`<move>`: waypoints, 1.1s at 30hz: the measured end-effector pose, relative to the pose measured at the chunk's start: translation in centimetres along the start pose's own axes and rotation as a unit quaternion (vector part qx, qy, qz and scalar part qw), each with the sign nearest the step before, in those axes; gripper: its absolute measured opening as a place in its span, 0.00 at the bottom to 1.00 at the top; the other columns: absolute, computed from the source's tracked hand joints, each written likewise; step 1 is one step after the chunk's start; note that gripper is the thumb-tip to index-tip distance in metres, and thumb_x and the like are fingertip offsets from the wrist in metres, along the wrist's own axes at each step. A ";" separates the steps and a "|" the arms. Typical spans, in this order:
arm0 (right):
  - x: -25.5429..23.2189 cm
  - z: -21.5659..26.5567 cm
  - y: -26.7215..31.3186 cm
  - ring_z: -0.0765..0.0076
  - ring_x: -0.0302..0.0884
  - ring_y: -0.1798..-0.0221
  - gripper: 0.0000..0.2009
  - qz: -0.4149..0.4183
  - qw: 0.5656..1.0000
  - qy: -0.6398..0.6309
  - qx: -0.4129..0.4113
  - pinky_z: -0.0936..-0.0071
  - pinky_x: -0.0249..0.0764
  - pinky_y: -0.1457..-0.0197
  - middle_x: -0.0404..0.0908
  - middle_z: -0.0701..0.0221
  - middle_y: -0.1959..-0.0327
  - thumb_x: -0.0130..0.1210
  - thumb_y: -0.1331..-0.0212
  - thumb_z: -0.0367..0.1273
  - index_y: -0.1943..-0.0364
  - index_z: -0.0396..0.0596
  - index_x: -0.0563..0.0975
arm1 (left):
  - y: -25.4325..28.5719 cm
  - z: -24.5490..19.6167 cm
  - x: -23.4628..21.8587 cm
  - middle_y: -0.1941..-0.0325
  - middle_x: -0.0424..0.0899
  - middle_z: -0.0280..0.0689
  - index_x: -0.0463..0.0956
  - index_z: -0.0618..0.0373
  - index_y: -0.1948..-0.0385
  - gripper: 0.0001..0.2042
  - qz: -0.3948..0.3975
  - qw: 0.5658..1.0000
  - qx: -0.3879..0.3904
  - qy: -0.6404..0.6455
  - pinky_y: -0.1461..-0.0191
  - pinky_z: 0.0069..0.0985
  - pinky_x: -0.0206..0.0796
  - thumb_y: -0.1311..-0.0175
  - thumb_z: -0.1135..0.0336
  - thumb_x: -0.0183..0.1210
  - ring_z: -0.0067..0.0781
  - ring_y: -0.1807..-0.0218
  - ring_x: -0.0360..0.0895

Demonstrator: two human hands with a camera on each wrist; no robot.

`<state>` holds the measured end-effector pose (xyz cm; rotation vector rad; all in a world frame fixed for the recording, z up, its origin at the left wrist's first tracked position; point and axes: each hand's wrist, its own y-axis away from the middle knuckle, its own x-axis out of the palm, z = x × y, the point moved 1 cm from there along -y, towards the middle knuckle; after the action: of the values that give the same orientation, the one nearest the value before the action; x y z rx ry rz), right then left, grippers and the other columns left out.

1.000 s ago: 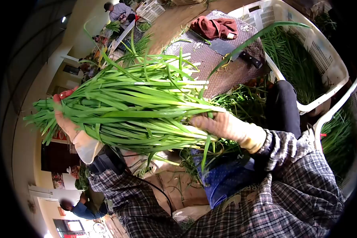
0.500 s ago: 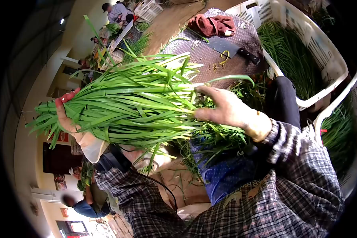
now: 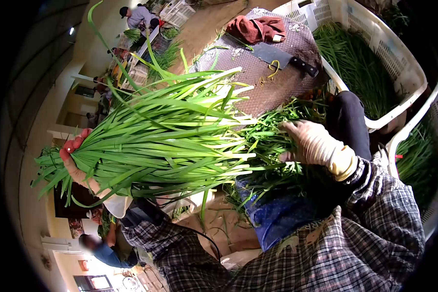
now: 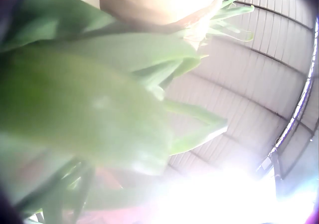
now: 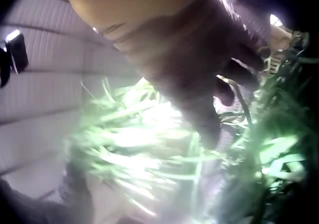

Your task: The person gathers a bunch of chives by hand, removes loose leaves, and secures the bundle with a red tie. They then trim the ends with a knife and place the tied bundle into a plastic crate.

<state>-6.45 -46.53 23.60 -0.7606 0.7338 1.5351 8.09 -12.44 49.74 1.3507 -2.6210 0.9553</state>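
A big bunch of garlic chives [image 3: 170, 141] lies across my left hand [image 3: 80, 163], which grips it near the leafy ends. The pale cut ends point right and fan out. Up close in the left wrist view, broad blurred leaves [image 4: 84, 104] cover most of that hand. My right hand [image 3: 321, 146] is just beyond the cut ends, over a heap of loose leaves [image 3: 277, 131], its thumb and fingers spread apart. In the right wrist view, thin leaves show beside the fingers of the right hand [image 5: 199, 69], and the bunch appears bright and blurred behind.
Ahead, a bubble-textured board [image 3: 272, 92] bears a cleaver [image 3: 272, 53], a dark red cloth [image 3: 255, 30] and a yellowed leaf. White crates [image 3: 406, 63] of chives stand to the right. Blue plastic [image 3: 272, 209] lies below the heap. People work in the background.
My right hand has left the cut ends and moved right, over the loose leaves. A long leaf that swung past the board is no longer there. My left hand keeps its grip.
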 end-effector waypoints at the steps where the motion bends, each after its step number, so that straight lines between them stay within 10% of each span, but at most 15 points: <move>1: -1.4 0.7 -0.6 0.50 0.73 0.49 0.38 -0.055 0.986 -0.142 -0.068 0.62 0.70 0.47 0.76 0.54 0.55 0.62 0.56 0.54 0.43 0.46 0.66 | -0.2 0.2 -0.4 0.68 0.76 0.33 0.72 0.53 0.71 0.10 -0.002 1.000 0.022 -0.020 0.35 0.37 0.54 0.35 0.58 0.52 0.39 0.53 0.70; 5: -2.8 5.5 -6.9 0.63 0.67 0.40 0.29 -0.023 0.811 -0.470 -0.348 0.68 0.61 0.36 0.72 0.62 0.42 0.58 0.43 0.42 0.40 0.44 0.66 | -1.0 0.8 -0.7 0.68 0.76 0.33 0.71 0.52 0.72 0.10 0.043 0.999 0.026 -0.002 0.35 0.36 0.54 0.36 0.58 0.53 0.38 0.54 0.70; 7: -3.7 6.4 -7.3 0.69 0.67 0.42 0.25 0.008 0.775 -0.523 -0.355 0.70 0.62 0.37 0.73 0.65 0.44 0.57 0.41 0.39 0.41 0.44 0.67 | -1.0 0.3 0.1 0.68 0.75 0.33 0.70 0.52 0.72 0.10 0.041 0.999 0.012 0.025 0.35 0.36 0.55 0.36 0.58 0.54 0.38 0.53 0.70; 9: -1.6 7.6 -8.2 0.72 0.69 0.44 0.23 0.057 0.666 -0.706 -0.234 0.71 0.64 0.39 0.75 0.66 0.46 0.58 0.43 0.38 0.45 0.44 0.70 | -0.3 0.4 2.1 0.68 0.75 0.33 0.69 0.53 0.73 0.10 0.052 0.997 -0.041 0.038 0.36 0.36 0.56 0.38 0.59 0.56 0.38 0.52 0.70; 10: -1.3 7.3 -9.1 0.71 0.70 0.46 0.23 -0.001 0.796 -0.553 -0.246 0.71 0.65 0.40 0.76 0.67 0.48 0.60 0.45 0.36 0.46 0.44 0.72 | -0.4 0.7 1.8 0.68 0.75 0.33 0.69 0.53 0.73 0.10 0.055 0.997 -0.043 0.039 0.36 0.36 0.56 0.38 0.59 0.56 0.38 0.52 0.70; 13: 1.6 9.1 -7.8 0.71 0.72 0.49 0.21 -0.061 0.734 -0.644 -0.207 0.71 0.65 0.42 0.78 0.68 0.50 0.60 0.47 0.33 0.47 0.45 0.73 | -0.5 0.8 0.4 0.70 0.74 0.32 0.68 0.52 0.73 0.10 0.032 0.999 -0.009 0.002 0.37 0.36 0.56 0.38 0.59 0.57 0.37 0.54 0.69; 16: 2.4 8.5 -6.7 0.72 0.73 0.51 0.19 0.096 0.624 -0.771 -0.084 0.72 0.69 0.45 0.78 0.68 0.52 0.58 0.45 0.31 0.49 0.40 0.73 | 0.2 1.4 0.4 0.71 0.73 0.31 0.67 0.51 0.74 0.10 0.014 1.000 -0.002 -0.002 0.37 0.35 0.56 0.38 0.59 0.57 0.34 0.57 0.68; 18: 2.5 8.3 -5.9 0.80 0.75 0.55 0.12 0.088 0.477 -0.873 -0.044 0.79 0.73 0.52 0.80 0.71 0.57 0.52 0.41 0.27 0.54 0.42 0.75 | 0.8 1.6 0.3 0.71 0.71 0.30 0.65 0.50 0.75 0.10 0.019 0.999 -0.012 0.023 0.38 0.33 0.55 0.38 0.60 0.56 0.30 0.61 0.67; 20: 1.9 6.5 -5.1 0.81 0.75 0.58 0.11 0.088 0.742 -0.663 0.046 0.82 0.74 0.56 0.80 0.73 0.58 0.49 0.41 0.24 0.55 0.42 0.75 | 1.6 1.3 -0.4 0.72 0.68 0.29 0.63 0.49 0.75 0.10 -0.003 0.999 0.006 0.052 0.40 0.31 0.56 0.38 0.62 0.56 0.27 0.62 0.67; 21: 3.5 5.6 -4.0 0.82 0.75 0.59 0.13 0.031 0.696 -0.707 -0.122 0.82 0.73 0.59 0.79 0.75 0.59 0.48 0.42 0.21 0.53 0.42 0.74 | 2.0 1.2 -0.4 0.71 0.67 0.27 0.62 0.49 0.75 0.10 -0.016 0.995 0.001 0.097 0.43 0.30 0.57 0.38 0.63 0.55 0.25 0.63 0.66; 22: 5.1 4.8 -3.6 0.73 0.74 0.70 0.13 -0.104 0.812 -0.535 -0.210 0.80 0.71 0.65 0.80 0.72 0.70 0.52 0.46 0.28 0.55 0.45 0.75 | 2.3 1.3 -0.4 0.71 0.67 0.27 0.62 0.49 0.75 0.10 -0.017 0.995 0.002 0.098 0.43 0.30 0.57 0.38 0.63 0.55 0.25 0.63 0.66; 25: 5.6 2.4 -2.3 0.55 0.76 0.71 0.13 -0.029 0.985 -0.121 -0.122 0.69 0.74 0.65 0.80 0.63 0.73 0.51 0.49 0.30 0.58 0.45 0.75 | 3.3 2.0 0.6 0.73 0.66 0.25 0.65 0.51 0.73 0.08 -0.045 0.995 0.049 0.074 0.48 0.29 0.58 0.38 0.64 0.56 0.25 0.67 0.67; 28: 6.9 -2.1 -1.1 0.51 0.79 0.61 0.18 0.167 0.977 0.110 0.073 0.63 0.75 0.60 0.80 0.58 0.67 0.54 0.53 0.31 0.53 0.45 0.73 | 4.2 1.1 -0.4 0.73 0.65 0.24 0.65 0.51 0.72 0.08 -0.008 0.988 0.060 0.142 0.49 0.27 0.58 0.39 0.64 0.56 0.23 0.68 0.66; 30: 4.6 -3.4 1.0 0.51 0.78 0.56 0.24 0.234 0.965 0.117 0.025 0.64 0.75 0.55 0.79 0.55 0.63 0.58 0.53 0.35 0.48 0.44 0.70 | 4.8 0.5 -0.1 0.74 0.65 0.23 0.64 0.49 0.73 0.08 -0.010 0.989 0.069 0.133 0.50 0.26 0.57 0.39 0.65 0.56 0.21 0.68 0.66; 33: -3.4 0.4 1.7 0.53 0.73 0.47 0.36 0.114 0.991 -0.068 -0.021 0.65 0.70 0.46 0.74 0.52 0.51 0.66 0.57 0.40 0.42 0.41 0.66 | 4.6 -0.3 -1.3 0.75 0.64 0.22 0.63 0.46 0.75 0.09 0.071 0.987 0.061 0.129 0.50 0.25 0.57 0.41 0.65 0.56 0.20 0.69 0.66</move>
<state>-7.88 -48.36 26.61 -0.6123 0.7071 1.7945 5.36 -9.40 47.24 0.9903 -2.5230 1.2363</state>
